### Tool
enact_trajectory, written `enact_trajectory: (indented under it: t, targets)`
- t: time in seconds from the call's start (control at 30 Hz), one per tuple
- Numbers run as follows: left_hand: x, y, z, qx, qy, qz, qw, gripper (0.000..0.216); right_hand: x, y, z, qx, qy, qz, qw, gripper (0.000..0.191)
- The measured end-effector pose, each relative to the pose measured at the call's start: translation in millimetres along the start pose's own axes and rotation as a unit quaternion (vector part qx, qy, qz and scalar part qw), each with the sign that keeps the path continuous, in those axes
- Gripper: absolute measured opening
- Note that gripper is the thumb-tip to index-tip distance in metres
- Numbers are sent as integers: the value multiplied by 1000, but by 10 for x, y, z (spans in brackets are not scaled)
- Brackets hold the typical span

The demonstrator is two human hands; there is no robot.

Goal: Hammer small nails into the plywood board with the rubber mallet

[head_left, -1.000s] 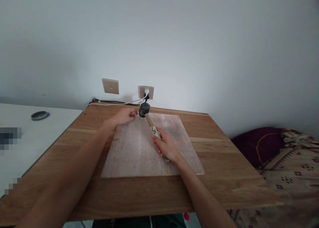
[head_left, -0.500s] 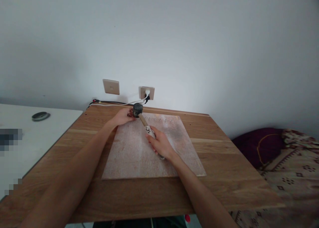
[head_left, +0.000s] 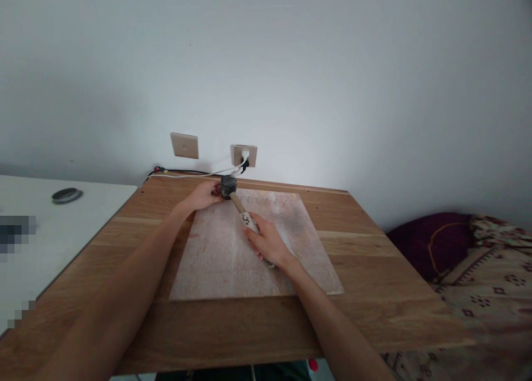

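My right hand (head_left: 268, 239) is wrapped round the pale handle of a mallet (head_left: 228, 187) with a black head. The mallet's head is over the far left corner of a thin, pinkish-grey board (head_left: 224, 259) and partly covers my left fingertips. Several small nails (head_left: 266, 200) stand in a row along the board's far edge. My left hand (head_left: 204, 196) rests at that far left corner with its fingers closed together; what they hold, if anything, is hidden behind the mallet head.
The board lies on a wooden table (head_left: 382, 275) against the wall. Cables (head_left: 187, 173) run along the back edge to a wall socket (head_left: 244, 155). To the left is a white table (head_left: 95, 203) bearing a dark round object (head_left: 67, 196). Patterned fabric (head_left: 490, 292) and a purple cushion (head_left: 432, 242) are at the right.
The mallet's head has dropped slightly toward the board's far left corner. My left hand stays in the same place.
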State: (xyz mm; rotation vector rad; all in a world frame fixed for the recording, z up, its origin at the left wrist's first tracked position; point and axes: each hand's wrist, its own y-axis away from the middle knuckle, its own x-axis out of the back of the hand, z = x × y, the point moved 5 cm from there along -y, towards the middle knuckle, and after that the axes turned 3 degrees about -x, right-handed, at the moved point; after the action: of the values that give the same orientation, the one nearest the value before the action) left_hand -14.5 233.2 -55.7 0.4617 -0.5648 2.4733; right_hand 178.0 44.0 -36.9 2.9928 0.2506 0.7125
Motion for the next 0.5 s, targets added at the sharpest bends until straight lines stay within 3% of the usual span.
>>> enact_trajectory:
  t: [0.5]
  targets:
    - [18, 3, 27, 5, 0, 9, 1000, 43, 5, 15, -18, -10, 6, 4, 1000, 38]
